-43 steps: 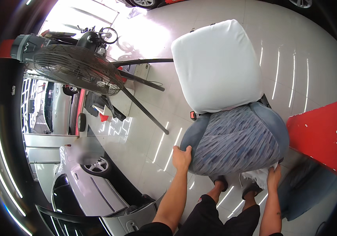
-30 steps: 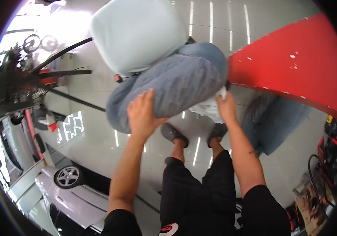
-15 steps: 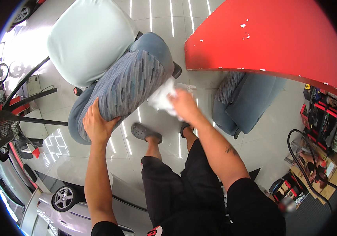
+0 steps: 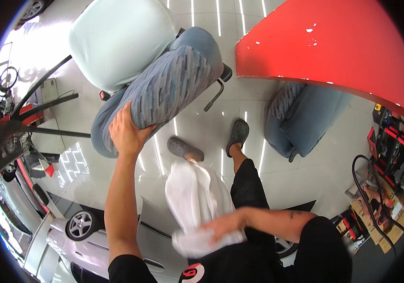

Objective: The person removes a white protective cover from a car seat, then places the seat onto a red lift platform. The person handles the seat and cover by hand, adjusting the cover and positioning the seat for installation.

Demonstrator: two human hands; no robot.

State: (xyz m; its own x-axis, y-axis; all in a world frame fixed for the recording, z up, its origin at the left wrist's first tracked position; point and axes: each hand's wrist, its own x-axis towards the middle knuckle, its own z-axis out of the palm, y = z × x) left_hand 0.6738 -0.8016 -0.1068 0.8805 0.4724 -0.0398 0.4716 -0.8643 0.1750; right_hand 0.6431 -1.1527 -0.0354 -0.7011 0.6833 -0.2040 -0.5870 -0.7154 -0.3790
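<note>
A patterned blue-grey car seat stands at upper left, with a pale cover over its backrest. My left hand lies on the near end of the seat cushion, fingers stretched over the fabric and thumb spread along the edge. Close to my body, my right hand is closed on a white cloth, which spreads out in front of my shorts. The hand is smeared by motion and its fingertips are partly lost in the folds. A dark lever sticks out at the cushion's right end.
A large red panel fills the upper right, with a second blue-grey seat partly beneath it. Tool cases and cardboard are at right. A silver car stands at lower left. Black metal bars reach in from the left.
My right hand has drawn the white cloth back from the seat's right end toward my body, uncovering the lever. My left hand keeps its place on the cushion. The view has shifted slightly.
</note>
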